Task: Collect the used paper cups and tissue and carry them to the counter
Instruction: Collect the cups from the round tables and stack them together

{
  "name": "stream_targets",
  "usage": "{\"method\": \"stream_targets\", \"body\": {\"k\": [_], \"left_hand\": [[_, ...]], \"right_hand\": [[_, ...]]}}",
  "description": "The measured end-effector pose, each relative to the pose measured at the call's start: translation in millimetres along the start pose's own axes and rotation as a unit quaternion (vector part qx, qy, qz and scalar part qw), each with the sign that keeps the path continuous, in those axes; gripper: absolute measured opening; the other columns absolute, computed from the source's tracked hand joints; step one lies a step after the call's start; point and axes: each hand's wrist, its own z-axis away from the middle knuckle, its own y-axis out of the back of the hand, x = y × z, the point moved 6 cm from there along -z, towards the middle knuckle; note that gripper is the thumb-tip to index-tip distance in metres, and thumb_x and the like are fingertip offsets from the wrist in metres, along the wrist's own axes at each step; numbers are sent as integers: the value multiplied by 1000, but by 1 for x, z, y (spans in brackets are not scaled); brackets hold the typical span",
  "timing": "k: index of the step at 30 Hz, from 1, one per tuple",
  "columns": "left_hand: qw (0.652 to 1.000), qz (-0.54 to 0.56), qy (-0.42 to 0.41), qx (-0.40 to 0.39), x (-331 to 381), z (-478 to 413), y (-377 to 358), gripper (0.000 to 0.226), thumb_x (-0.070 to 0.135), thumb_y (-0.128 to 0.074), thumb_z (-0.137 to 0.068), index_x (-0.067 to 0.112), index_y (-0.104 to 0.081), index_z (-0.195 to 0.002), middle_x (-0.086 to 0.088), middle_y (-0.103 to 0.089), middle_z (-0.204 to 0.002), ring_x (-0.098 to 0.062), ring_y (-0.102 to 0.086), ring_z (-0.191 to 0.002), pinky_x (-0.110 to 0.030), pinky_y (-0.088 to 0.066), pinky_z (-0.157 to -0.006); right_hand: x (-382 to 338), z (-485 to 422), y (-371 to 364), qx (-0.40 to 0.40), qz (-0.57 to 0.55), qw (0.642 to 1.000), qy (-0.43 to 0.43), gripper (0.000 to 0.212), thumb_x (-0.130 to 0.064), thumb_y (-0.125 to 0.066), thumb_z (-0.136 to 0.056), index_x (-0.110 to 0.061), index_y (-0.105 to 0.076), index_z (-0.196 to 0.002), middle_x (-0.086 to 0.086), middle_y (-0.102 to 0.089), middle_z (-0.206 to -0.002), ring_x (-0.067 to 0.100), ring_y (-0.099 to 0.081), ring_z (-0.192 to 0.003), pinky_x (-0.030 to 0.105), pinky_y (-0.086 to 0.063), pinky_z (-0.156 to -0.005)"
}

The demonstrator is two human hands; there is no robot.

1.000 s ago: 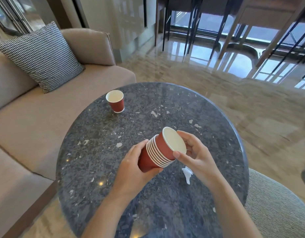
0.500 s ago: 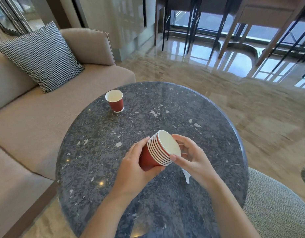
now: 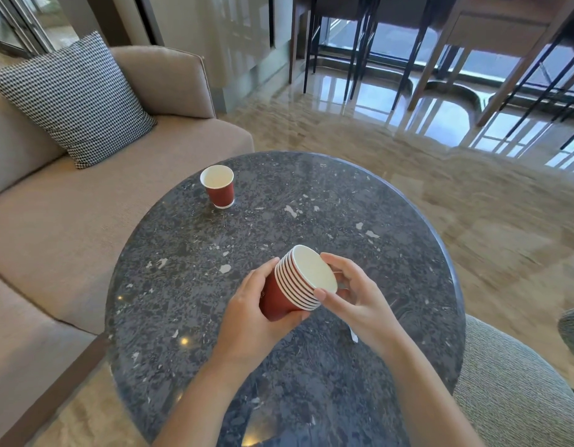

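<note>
**Inspector:** Reference dial: centre of the round stone table [image 3: 311,204], 6 o'clock at the wearer's edge. Report the held item.

**Technician:** The stack of paper cups [image 3: 290,285], red walls with white rims and several nested, sits above the tabletop at about dial centre. It is held clear of the surface and tilted on its side. The base points toward 8 o'clock and the open mouth toward 2 o'clock.

**Inspector:** State of each hand?

**Technician:** The left hand [image 3: 250,314] grasps the base end, with its thumb over the top of the red wall and its fingers wrapped beneath. The right hand [image 3: 356,301] is at the mouth end, with its thumb tip on the near rim and its other fingers curled round the far rim. Both hands hold the stack.

**Inspector:** Items remaining on the table?

**Technician:** A single paper cup [image 3: 218,187] stands upright, mouth up, near the table edge at 11 o'clock, well apart from the stack. Of the tissue [image 3: 353,335], only a small white scrap shows. It lies on the tabletop toward 4 o'clock, just beside the right wrist, which hides most of it.

**Inspector:** Surroundings?

**Technician:** A beige sofa [image 3: 69,221] runs from 8 to 11 o'clock. A checked cushion [image 3: 76,98] leans against its back at 10 o'clock. A grey woven chair [image 3: 511,382] stands at 4 to 5 o'clock. A glossy floor [image 3: 473,204] extends from 1 to 3 o'clock, with dark stool legs [image 3: 356,53] beyond it at 12 to 1 o'clock.
</note>
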Motion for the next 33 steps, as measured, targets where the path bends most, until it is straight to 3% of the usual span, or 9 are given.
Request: {"method": "stream_targets", "body": {"k": [5, 10, 14, 19, 23, 26, 30, 33], "left_hand": [[999, 29, 32, 26, -22, 3, 19, 80, 41, -81, -61, 31, -45, -131, 12, -56, -124, -5, -53, -111, -26, -49, -91], [993, 67, 67, 70, -47, 1, 50, 68, 35, -82, -60, 49, -45, -116, 22, -55, -118, -2, -54, -109, -19, -46, -86], [988, 73, 86, 103, -68, -7, 78, 66, 34, -83, -59, 50, -46, -111, 26, -55, -113, 1, -54, -105, -12, -42, -81], [988, 65, 98, 105, -89, -32, 115, 70, 36, -83, -60, 44, -45, -118, 26, -55, -106, 0, -55, -99, -9, -41, -75], [988, 57, 93, 105, -99, -59, 143, 66, 40, -81, -59, 53, -42, -110, 36, -51, -101, 18, -51, -94, -2, -39, -69], [989, 63, 95, 97, -111, -77, 158, 64, 34, -83, -60, 59, -43, -103, 39, -52, -98, 27, -46, -94, -3, -40, -69], [991, 69, 93, 74, -129, -102, 173, 67, 45, -80, -58, 49, -45, -115, 33, -53, -110, 7, -54, -103, -17, -44, -81], [992, 69, 84, 68, -139, -120, 183, 64, 44, -80, -59, 49, -46, -113, 28, -55, -113, 4, -55, -104, -10, -45, -80]], "right_hand": [[-2, -9, -20, -9, 22, 1000, 5, 56, -46, -62, -71, -31, -44, -122, -2, -55, -119, 10, -56, -106, 34, -49, -90], [-8, -30, -39, -6, 37, 999, 12, 51, -49, -59, -71, -33, -46, -118, -6, -55, -119, 6, -58, -101, 31, -50, -87], [-14, -53, -56, 10, 44, 999, 17, 41, -43, -59, -73, -37, -47, -112, -8, -56, -116, 1, -58, -95, 21, -50, -80], [-14, -90, -79, 35, 86, 996, 16, 38, -25, -64, -83, -32, -46, -116, -11, -55, -113, 1, -58, -97, 22, -50, -79], [-15, -120, -97, 70, 111, 991, 12, 42, -25, -64, -83, -30, -47, -120, -15, -54, -108, -4, -56, -94, 10, -46, -76], [-12, -144, -111, 89, 139, 986, 4, 46, -26, -65, -82, -24, -47, -125, -13, -54, -108, -7, -54, -93, 16, -44, -78], [-7, -178, -125, 110, 177, 978, -5, 50, -31, -66, -81, -21, -47, -126, -9, -54, -111, -3, -53, -93, 10, -40, -76], [-4, -200, -132, 133, 192, 972, -9, 51, -32, -67, -79, -21, -48, -125, -8, -54, -110, -2, -52, -91, 8, -39, -71]]}}
